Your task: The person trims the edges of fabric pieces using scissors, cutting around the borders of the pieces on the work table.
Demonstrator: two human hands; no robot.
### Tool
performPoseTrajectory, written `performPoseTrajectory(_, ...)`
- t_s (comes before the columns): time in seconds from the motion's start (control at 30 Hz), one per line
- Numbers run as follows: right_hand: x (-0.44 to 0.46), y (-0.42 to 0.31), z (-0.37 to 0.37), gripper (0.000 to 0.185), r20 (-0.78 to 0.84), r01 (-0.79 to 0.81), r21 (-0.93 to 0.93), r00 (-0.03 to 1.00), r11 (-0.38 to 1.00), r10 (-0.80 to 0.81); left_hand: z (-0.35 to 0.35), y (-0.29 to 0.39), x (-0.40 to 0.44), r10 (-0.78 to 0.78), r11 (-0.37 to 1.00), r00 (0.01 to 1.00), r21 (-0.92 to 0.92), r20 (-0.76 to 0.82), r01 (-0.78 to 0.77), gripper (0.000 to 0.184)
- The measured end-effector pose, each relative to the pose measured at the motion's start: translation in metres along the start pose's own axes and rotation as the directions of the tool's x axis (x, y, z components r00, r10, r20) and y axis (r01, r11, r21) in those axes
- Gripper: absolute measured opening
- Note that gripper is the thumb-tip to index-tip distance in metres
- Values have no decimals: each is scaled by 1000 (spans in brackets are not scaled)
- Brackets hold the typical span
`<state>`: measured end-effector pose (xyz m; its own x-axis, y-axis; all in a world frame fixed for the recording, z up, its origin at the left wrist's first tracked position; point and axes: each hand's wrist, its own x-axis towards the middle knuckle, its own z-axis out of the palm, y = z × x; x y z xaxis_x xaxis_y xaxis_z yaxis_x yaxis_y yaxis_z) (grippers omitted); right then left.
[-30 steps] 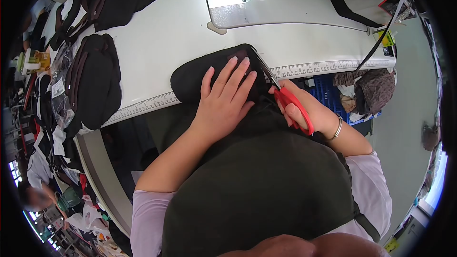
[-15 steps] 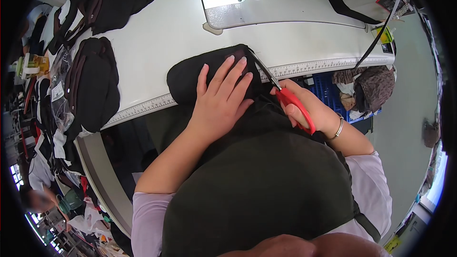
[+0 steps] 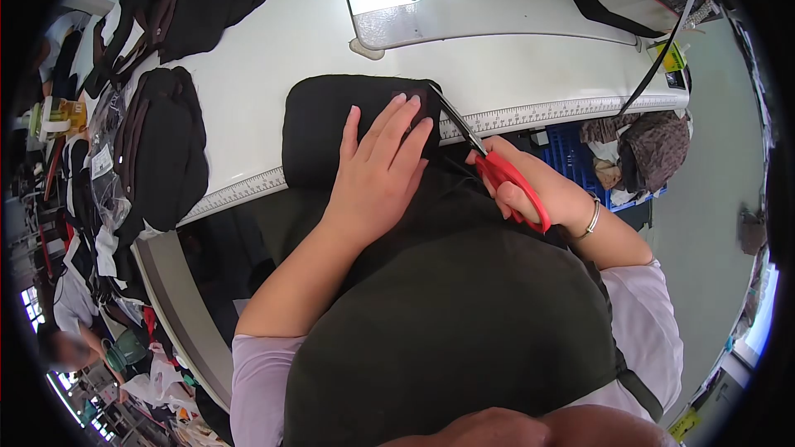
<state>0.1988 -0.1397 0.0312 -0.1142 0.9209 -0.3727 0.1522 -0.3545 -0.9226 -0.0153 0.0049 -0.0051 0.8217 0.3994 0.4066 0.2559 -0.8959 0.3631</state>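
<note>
A black fabric piece [image 3: 319, 120] with rounded corners lies at the front edge of the white sewing table, partly over its ruler strip. Flat on top of it rests my left hand [image 3: 377, 170], fingers stretched out and slightly spread. My right hand [image 3: 526, 186] is wrapped around the red handles of a pair of scissors [image 3: 507, 172]. The scissor blades point up and left, and their tip meets the fabric's upper right corner, just beyond my left fingertips. Whether the blades have fabric between them, I cannot tell.
Behind the fabric is a sewing machine bed [image 3: 385, 0] with its needle area. Folded black fabric pieces [image 3: 161, 145] lie to the left. A blue crate [image 3: 571, 161] with cloth stands below the table's right side. Another person [image 3: 70, 348] is at the far left.
My left hand has shifted slightly left with the black fabric, which now lies flatter and shows more of its left part. The scissors stay nearly in place at the corner.
</note>
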Motion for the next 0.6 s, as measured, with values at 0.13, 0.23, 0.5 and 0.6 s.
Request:
performPoseTrajectory(0.13,2,2,0,84,-9,29,1,1000,1000,-29,0,-1,0,6,1000,1000,9,9,-6,55)
performPoseTrajectory(0.23,2,-1,0,85,-19,32,-16,999,999,-32,0,-1,0,10,1000,1000,19,7,-10,55)
performPoseTrajectory(0.5,0,-1,1,85,-48,19,-7,999,1000,-19,0,-1,0,11,1000,1000,23,14,-11,54)
performPoseTrajectory(0.6,-1,0,-1,85,-40,13,11,999,1000,-13,-1,-2,0,20,999,999,49,27,-21,50)
